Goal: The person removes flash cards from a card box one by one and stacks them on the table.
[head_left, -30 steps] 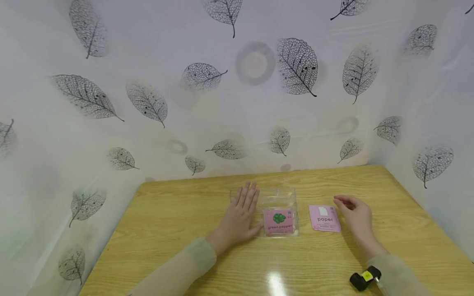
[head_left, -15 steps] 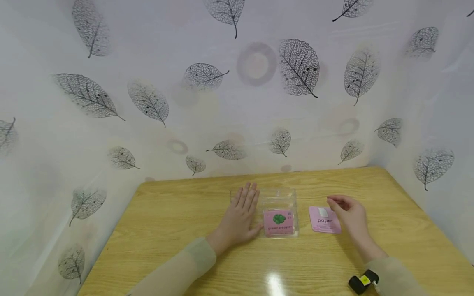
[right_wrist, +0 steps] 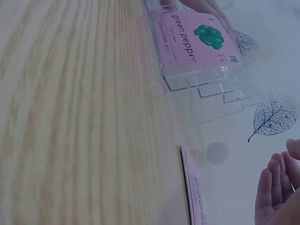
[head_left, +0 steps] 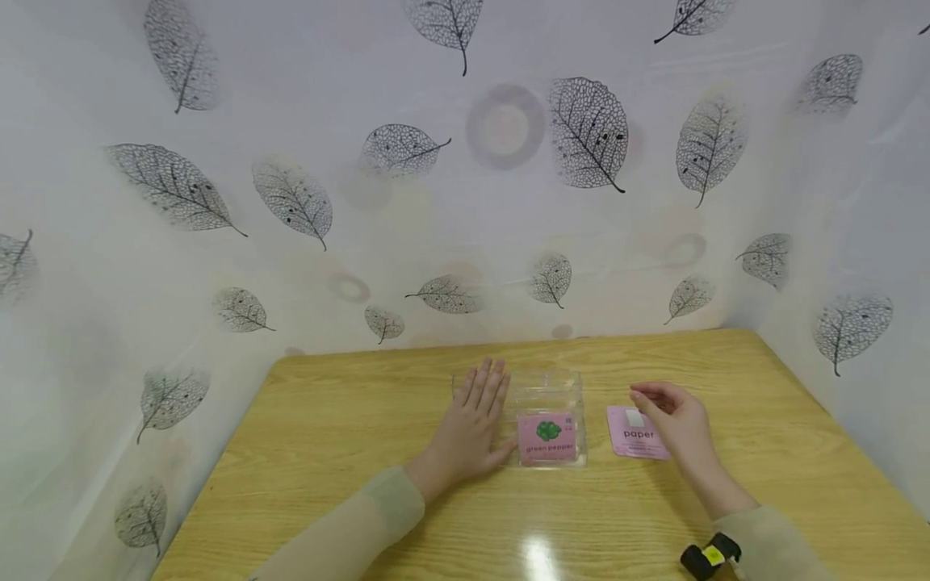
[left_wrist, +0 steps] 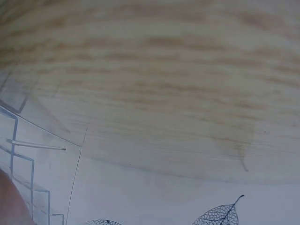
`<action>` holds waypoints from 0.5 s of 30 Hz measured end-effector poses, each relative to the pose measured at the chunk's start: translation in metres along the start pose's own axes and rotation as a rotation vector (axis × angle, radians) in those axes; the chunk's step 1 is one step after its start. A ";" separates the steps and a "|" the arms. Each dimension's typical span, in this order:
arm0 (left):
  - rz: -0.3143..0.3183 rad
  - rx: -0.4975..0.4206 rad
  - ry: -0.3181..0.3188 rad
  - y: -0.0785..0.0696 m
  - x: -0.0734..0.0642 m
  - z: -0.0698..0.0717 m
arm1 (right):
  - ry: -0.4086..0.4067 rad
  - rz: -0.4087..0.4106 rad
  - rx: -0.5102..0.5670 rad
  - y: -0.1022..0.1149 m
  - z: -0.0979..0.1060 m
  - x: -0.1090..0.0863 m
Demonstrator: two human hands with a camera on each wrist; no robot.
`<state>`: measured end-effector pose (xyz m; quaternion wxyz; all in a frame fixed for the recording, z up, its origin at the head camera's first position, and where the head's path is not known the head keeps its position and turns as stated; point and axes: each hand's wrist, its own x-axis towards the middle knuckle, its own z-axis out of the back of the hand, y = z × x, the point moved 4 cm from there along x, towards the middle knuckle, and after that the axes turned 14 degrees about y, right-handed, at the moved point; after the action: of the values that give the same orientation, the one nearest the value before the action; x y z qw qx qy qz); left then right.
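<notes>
A clear stepped plastic holder [head_left: 549, 398] stands on the table, also seen edge-on in the left wrist view. On its front step leans a pink "green pepper" card [head_left: 548, 438]. My left hand [head_left: 468, 428] rests against the holder's left part with straight fingers; only a bit of that hand [left_wrist: 11, 204] shows in the left wrist view. To the right lies a pink "paper" card [head_left: 636, 442], apparently a thin stack [right_wrist: 193, 192]. Over its right edge hovers my right hand [head_left: 683, 420], fingers loosely bent and nothing visible in them.
The wooden table [head_left: 349, 436] meets a pale leaf-patterned cloth [head_left: 407, 210] at the back and sides. A black wrist device [head_left: 710, 555] with a yellow label sits at the right sleeve [head_left: 770, 541].
My right hand has moved left, from beside the "paper" card to over its right edge. The left hand, the holder and the cards have stayed put.
</notes>
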<state>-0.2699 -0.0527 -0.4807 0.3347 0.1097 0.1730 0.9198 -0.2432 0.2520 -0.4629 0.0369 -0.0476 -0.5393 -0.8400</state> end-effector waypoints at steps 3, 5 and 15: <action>0.001 -0.001 -0.002 0.000 0.000 -0.001 | 0.014 0.012 -0.007 0.004 -0.002 0.000; 0.001 -0.004 -0.003 0.000 0.000 0.000 | 0.020 0.017 -0.015 0.006 -0.003 0.000; 0.002 -0.017 -0.006 0.000 0.000 0.000 | 0.065 0.056 -0.010 0.020 -0.011 -0.003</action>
<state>-0.2701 -0.0527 -0.4811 0.3352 0.1096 0.1639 0.9213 -0.2384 0.2337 -0.4499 0.0778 -0.0355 -0.5321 -0.8424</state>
